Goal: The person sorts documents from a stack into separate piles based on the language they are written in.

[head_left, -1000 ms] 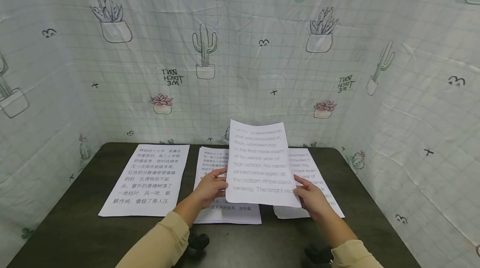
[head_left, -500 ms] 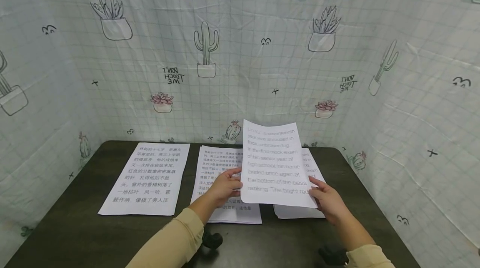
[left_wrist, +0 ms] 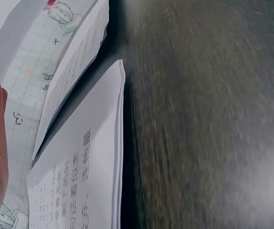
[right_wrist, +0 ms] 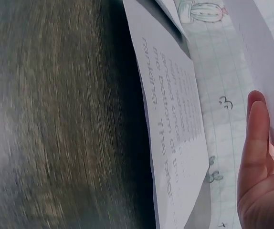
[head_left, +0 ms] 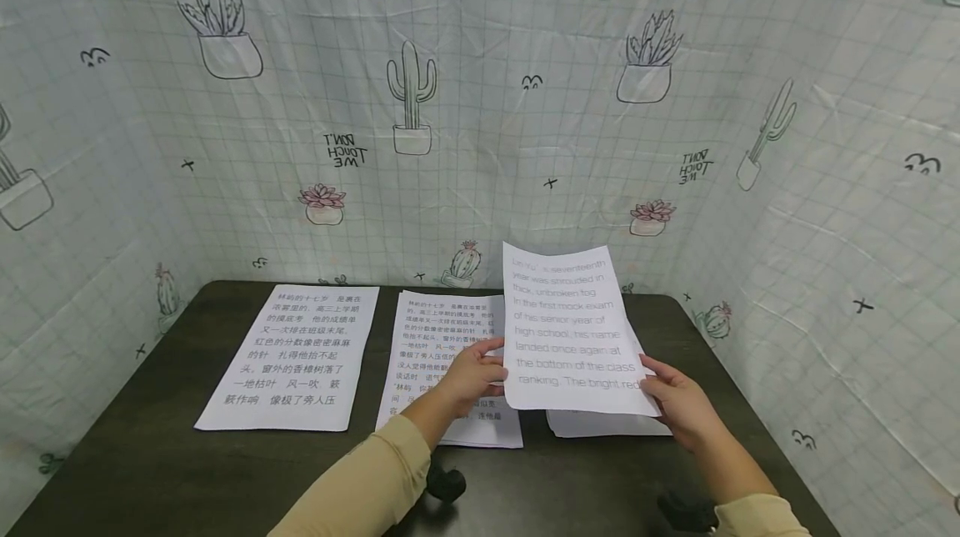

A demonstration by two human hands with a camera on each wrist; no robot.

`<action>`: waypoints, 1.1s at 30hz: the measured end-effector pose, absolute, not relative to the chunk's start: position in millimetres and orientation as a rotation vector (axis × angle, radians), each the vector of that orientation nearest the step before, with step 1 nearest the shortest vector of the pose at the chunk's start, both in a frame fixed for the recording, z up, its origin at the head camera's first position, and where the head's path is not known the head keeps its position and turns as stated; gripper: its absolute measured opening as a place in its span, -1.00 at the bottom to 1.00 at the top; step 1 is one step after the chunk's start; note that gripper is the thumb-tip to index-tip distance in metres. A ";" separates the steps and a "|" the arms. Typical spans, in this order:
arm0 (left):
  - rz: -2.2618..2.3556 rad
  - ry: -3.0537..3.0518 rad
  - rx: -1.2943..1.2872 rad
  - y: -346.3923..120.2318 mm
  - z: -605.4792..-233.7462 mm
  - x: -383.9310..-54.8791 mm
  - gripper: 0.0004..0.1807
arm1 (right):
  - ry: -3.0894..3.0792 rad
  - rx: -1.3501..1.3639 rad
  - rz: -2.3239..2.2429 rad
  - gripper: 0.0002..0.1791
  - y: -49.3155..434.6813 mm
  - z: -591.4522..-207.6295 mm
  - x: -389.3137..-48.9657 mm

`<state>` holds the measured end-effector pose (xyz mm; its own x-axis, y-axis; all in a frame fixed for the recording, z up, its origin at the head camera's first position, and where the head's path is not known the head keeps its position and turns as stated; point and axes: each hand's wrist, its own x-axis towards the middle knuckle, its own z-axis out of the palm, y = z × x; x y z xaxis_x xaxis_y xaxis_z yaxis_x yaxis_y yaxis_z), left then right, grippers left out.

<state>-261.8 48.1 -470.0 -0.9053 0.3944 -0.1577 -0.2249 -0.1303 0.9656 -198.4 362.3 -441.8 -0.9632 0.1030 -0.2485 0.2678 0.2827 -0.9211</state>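
Note:
A sheet of paper [head_left: 573,328] with large English print is held up, tilted, above the table in the head view. My left hand [head_left: 472,374] pinches its left edge near the bottom. At the lower right corner my right hand [head_left: 678,399] grips it between thumb and fingers. Beneath the sheet lies a stack of English-printed pages [right_wrist: 173,119], mostly hidden in the head view. The middle stack of Chinese-printed pages [head_left: 416,353] sits below and left of the sheet, partly behind the left hand and forearm.
Another Chinese-printed page [head_left: 292,353] in larger type lies at the left of the dark wooden table [head_left: 135,454]. A curtain [head_left: 480,103] printed with cacti and potted plants surrounds the table at the back and sides. Dark rounded objects [head_left: 446,484] show under both forearms.
Both hands have carried the English-printed sheet to the right, from between the middle and right stacks to over the right stack. More of the middle stack shows now.

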 end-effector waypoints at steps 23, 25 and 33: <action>2.086 1.733 0.142 103.1 -469.3 -246.0 -0.34 | 2.410 0.447 -1.776 -0.36 409.2 -439.3 -191.5; 2.081 1.740 0.125 105.4 -469.8 -244.7 -0.34 | 2.421 0.467 -1.761 -0.36 410.9 -440.0 -191.2; 2.039 1.788 0.078 112.1 -476.6 -239.2 -0.35 | 2.432 0.542 -1.744 -0.38 415.2 -444.9 -190.5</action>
